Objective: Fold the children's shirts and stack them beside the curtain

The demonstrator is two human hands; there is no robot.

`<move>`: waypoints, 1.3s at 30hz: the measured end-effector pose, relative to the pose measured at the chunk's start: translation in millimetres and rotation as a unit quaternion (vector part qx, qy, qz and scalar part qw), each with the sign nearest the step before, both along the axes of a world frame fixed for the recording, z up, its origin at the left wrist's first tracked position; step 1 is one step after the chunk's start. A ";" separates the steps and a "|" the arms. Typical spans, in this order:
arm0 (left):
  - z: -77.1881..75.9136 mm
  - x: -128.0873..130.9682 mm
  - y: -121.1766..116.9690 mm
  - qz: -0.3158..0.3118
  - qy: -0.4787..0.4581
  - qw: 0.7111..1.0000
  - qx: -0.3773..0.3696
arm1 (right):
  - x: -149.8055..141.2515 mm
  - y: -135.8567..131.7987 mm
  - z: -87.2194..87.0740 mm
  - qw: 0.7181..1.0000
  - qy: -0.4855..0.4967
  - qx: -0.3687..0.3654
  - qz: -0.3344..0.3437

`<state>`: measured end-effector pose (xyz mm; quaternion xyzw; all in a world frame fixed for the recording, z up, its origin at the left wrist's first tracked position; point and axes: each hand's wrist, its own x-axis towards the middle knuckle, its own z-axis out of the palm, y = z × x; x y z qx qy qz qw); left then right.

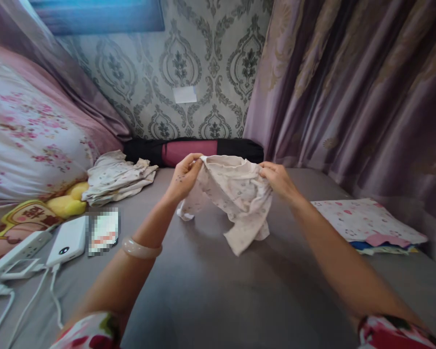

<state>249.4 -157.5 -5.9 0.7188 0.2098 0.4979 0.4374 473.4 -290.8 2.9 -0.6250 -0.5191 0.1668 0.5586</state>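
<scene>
Stretched between my two hands is a small pair of pale printed pants, held up by its waistband above the grey bed surface. My left hand pinches the left end of the waistband, and a pale bangle circles that forearm. At the right end, my right hand grips the fabric between thumb and fingers. The waist opening faces up and the legs hang loosely, with folds across the middle. One leg end dangles lowest, towards me.
Crumpled light clothes lie at the back left. A folded stack of clothes rests at the right. Along the left are a white power bank with cables, a power strip and a yellow cushion. A black-and-maroon roll borders the wall.
</scene>
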 end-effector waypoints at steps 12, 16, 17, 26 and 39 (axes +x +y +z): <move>85.4 -62.7 9.6 -0.170 0.334 0.927 -0.004 | 6.0 -32.5 63.8 0.967 -0.192 -0.117 0.117; 54.6 -52.2 25.3 -0.151 0.334 0.930 0.003 | 18.2 -13.8 42.5 0.957 -0.242 -0.116 0.113; 46.9 -49.7 28.2 -0.136 0.330 0.934 0.011 | 21.7 -10.2 37.8 0.953 -0.251 -0.122 0.117; 34.2 -34.3 31.6 0.034 0.182 0.979 0.087 | 31.2 5.1 35.0 0.958 -0.281 -0.062 0.023; 65.9 -13.2 47.9 0.252 0.190 0.914 0.254 | 31.9 39.2 44.1 0.885 -0.410 0.122 -0.184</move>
